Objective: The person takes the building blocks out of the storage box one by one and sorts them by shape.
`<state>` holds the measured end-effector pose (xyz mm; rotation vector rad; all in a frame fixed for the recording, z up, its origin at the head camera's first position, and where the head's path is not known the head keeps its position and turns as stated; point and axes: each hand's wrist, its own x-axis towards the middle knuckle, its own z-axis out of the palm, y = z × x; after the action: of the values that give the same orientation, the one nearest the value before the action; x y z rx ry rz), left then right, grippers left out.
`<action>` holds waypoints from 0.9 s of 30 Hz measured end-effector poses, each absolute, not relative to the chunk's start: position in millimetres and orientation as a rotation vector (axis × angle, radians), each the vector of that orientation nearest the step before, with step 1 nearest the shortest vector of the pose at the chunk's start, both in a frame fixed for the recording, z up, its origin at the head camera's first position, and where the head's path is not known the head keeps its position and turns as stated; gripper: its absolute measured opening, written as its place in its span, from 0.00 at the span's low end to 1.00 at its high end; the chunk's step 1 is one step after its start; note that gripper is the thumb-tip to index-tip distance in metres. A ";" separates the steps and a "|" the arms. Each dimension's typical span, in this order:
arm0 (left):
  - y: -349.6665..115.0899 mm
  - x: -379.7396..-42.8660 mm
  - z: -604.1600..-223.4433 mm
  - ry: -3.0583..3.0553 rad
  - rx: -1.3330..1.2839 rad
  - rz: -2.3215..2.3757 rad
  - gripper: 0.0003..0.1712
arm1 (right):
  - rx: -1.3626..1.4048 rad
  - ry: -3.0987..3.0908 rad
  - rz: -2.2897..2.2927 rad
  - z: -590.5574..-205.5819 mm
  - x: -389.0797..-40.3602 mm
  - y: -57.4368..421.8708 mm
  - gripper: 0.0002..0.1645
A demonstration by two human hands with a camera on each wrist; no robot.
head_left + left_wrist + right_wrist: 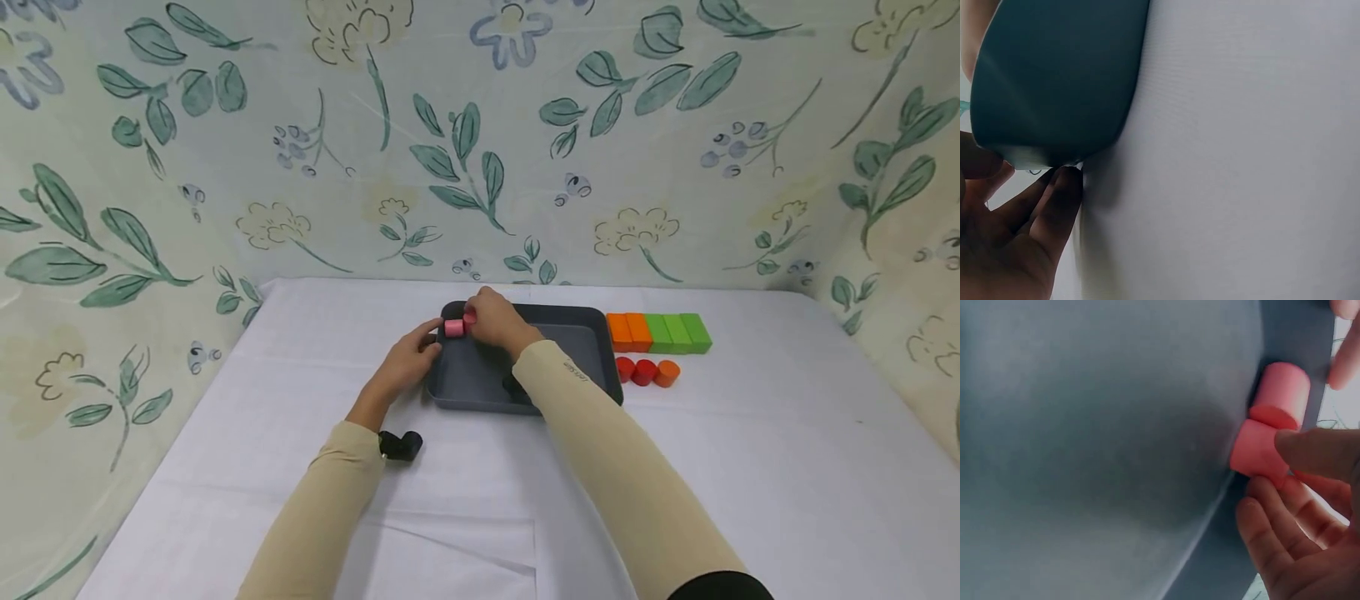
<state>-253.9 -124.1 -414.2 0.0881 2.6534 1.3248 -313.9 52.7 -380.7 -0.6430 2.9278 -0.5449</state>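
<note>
A dark grey tray (525, 400) lies on the white-covered table. Two pink cylinder blocks are side by side at its far left corner. My right hand (495, 320) reaches over the tray and pinches one pink cylinder (1257, 449) between thumb and fingertips. The other pink cylinder (1284, 394) lies on its side against it, along the tray wall. At the tray's left end, my left hand (405, 360) touches the outside of the rim with fairly straight fingers. In the left wrist view the fingers of this left hand (1029, 231) are at the tray's end (1060, 81).
Right of the tray stand orange blocks (628, 332) and green blocks (677, 333) in one row. In front of them are two red cylinders (643, 372) and an orange cylinder (667, 373). A floral cloth (450, 192) hangs behind the table.
</note>
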 end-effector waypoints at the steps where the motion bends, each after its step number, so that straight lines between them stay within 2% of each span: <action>1: -123.6 -253.8 -413.8 2.651 0.084 1.326 0.31 | -0.623 2.932 -0.555 -381.8 -314.1 52.2 0.23; 16: -121.7 -254.9 -417.1 2.631 0.148 1.339 0.31 | -0.515 2.852 -0.727 -395.6 -311.5 63.3 0.18; 22: -122.7 -256.7 -414.6 2.628 0.120 1.348 0.31 | -0.618 2.824 -0.782 -375.4 -309.4 79.2 0.18; 27: -123.9 -252.9 -414.8 2.606 0.095 1.369 0.31 | -0.755 2.834 -0.831 -343.1 -290.0 123.8 0.17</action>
<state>-252.9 -123.9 -414.8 0.0955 2.6062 1.3686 -290.0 123.8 -343.1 -0.7552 2.8338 -0.8306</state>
